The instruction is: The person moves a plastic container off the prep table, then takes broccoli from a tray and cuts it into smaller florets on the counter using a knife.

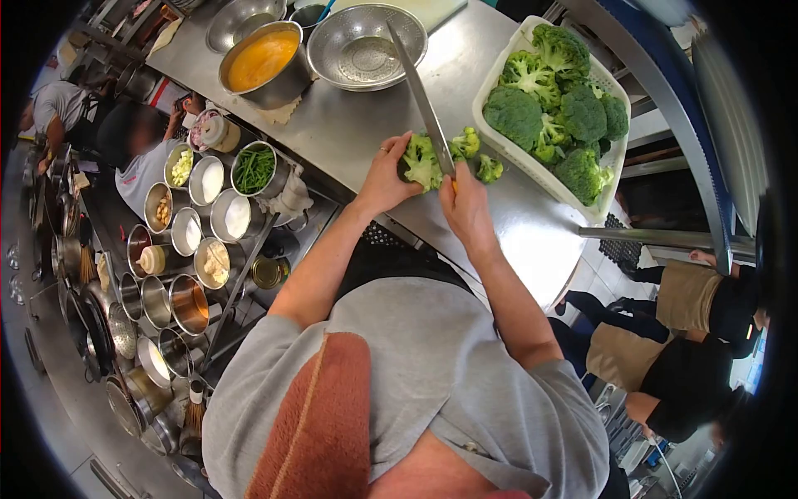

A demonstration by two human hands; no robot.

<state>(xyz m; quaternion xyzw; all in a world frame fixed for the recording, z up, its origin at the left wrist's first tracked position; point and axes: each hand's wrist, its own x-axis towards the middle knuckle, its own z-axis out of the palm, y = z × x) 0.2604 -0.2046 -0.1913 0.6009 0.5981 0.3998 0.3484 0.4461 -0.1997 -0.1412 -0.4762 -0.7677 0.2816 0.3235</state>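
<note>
My left hand (388,179) is closed around the left side of a broccoli head (423,163) above the steel counter. A long kitchen knife (422,93) is in my right hand (468,208), its fingers wrapped round the handle. The blade points away from me, over the metal colander, and its lower part is right beside the broccoli. Two cut broccoli florets (465,144) lie just right of the blade. A white plastic basket (537,170) piled with broccoli heads (583,113) stands further right on the counter.
A perforated metal colander (366,48) and a pot of orange liquid (262,62) stand at the back of the counter (349,116). Metal containers of ingredients, one with green beans (253,170), crowd the left. Other people are at far left and right.
</note>
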